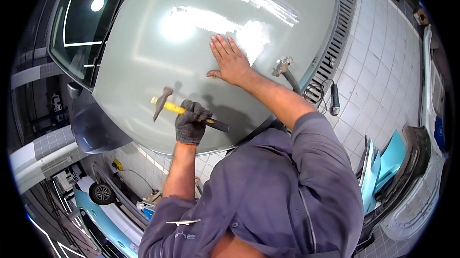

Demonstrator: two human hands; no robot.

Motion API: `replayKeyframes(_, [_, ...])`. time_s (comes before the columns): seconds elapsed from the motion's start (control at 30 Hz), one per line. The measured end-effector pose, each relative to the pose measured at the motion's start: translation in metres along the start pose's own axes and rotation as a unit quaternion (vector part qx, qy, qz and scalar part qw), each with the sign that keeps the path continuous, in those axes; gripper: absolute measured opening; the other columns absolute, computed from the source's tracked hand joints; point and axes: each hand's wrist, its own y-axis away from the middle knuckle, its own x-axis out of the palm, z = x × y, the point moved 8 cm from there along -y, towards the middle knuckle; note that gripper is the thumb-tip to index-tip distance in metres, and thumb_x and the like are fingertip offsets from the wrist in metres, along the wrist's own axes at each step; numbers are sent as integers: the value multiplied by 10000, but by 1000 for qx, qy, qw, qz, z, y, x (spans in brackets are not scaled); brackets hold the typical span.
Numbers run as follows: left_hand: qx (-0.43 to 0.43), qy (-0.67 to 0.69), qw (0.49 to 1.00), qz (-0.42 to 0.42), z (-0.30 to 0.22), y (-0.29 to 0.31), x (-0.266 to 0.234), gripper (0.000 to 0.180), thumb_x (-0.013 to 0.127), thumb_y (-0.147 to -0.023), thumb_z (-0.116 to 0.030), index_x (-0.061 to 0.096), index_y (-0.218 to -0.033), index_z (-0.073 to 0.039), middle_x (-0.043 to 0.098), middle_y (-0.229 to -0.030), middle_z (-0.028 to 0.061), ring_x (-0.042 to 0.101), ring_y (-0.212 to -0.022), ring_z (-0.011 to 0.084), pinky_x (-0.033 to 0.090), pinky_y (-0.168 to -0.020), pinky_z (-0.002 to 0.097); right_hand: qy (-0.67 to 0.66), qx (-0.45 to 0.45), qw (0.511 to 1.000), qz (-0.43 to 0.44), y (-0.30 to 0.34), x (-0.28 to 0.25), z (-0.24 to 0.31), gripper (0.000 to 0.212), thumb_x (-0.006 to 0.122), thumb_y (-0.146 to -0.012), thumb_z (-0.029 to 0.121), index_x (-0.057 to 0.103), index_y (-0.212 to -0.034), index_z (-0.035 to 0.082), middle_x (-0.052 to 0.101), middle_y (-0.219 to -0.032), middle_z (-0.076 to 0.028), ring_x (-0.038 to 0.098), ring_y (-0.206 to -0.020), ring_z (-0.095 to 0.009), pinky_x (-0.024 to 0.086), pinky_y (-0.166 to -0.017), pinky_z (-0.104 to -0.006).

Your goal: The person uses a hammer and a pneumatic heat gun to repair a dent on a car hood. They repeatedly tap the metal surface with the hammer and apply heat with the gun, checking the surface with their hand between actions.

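A grey-green car hood (158, 66) spreads out before me, with bare shiny metal patches (254, 37) ground into its paint. My left hand (190, 121), in a dark knit glove with an orange cuff, is wrapped round a hammer (173, 107) with a yellow and black handle, raised over the hood. Bare and flat, my right hand (231, 61) rests on the panel beside the lower metal patch, fingers spread. Right of it, near the hood's front edge, lies a second tool (286, 66) with a metal head and a dark handle.
An angle grinder (334, 99) with a coiled cable lies on the tiled floor at right, by a drain grate (338, 28). Turquoise body panels (383, 167) and a bumper (416, 162) stand lower right. The windshield (86, 13) is far left; another car (103, 215) stands lower left.
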Motion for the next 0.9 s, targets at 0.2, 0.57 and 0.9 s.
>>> replayKeyframes(0.2, [-14, 12, 1000, 10, -39, -3, -39, 258, 690, -672, -2, 561, -854, -132, 642, -863, 47, 628, -831, 270, 445, -905, 464, 20, 28, 996, 77, 66, 9, -6, 1015, 562, -899, 683, 291, -1565, -33, 218, -1667, -184, 151, -1564, -305, 125, -1276, -466])
replayKeyframes(0.57, [-32, -56, 996, 57, -75, -76, -74, 259, 754, -697, -6, 666, -891, -155, 681, -1033, 19, 603, -1011, 243, 385, -1090, 529, 29, 103, 994, -9, 42, 6, -19, 1029, 559, -890, 703, 321, -1542, -56, 255, -1650, -196, 202, -1548, -326, 171, -1262, -465])
replayKeyframes(0.9, [-105, 35, 975, 193, -72, -107, -98, 333, 722, -687, 48, 689, -918, -190, 659, -1101, 12, 619, -1073, 267, 346, -1132, 587, 50, 330, 943, -13, 82, 24, -20, 1152, 533, -907, 728, 157, -1547, -153, 113, -1645, -326, 48, -1568, -401, 84, -1272, -509])
